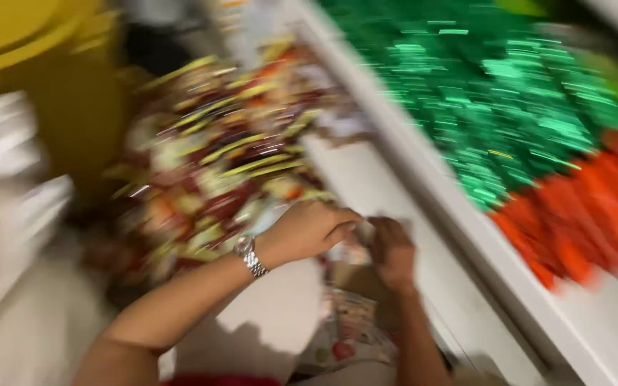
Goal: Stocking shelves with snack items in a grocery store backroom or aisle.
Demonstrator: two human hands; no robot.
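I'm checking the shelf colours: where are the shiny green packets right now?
In the head view the shiny green packets fill the upper right, behind the white shelf edge and directly above the orange packets.

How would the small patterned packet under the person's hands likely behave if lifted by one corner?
The patterned packet looks thin and crinkled, so it would probably flop and weigh little. Its glossy film may slip. Blur hides its contents.
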